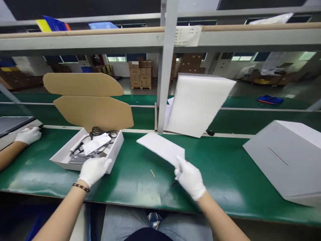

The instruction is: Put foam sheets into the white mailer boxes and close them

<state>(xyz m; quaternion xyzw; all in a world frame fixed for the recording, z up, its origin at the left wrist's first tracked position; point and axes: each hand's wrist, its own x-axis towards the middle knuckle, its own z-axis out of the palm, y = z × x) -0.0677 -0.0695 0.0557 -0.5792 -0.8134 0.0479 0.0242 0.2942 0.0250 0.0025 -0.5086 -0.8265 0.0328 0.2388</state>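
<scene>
A green tabletop [150, 189] runs beneath a metal shelf frame [75, 42], with stacked brown cartons [140, 75] farther back, toward eleven o'clock. Between eight and nine o'clock stands the white box [116, 148], its brown lid [94, 108] raised, with black cables [94, 130] and white papers [96, 144] inside. The left hand [94, 170], gloved, lies at its near right corner, fingers over the rim; whether they grip cannot be told. At five o'clock the gloved right hand [190, 177] has its fingers closed on the near right corner of a white sheet [162, 147], tilted over the table just below centre. A white slab [200, 103] leans upright toward two o'clock; a pale carton [283, 160] sits between three and four. A co-worker's gloved hand [28, 135] shows at nine o'clock.
</scene>
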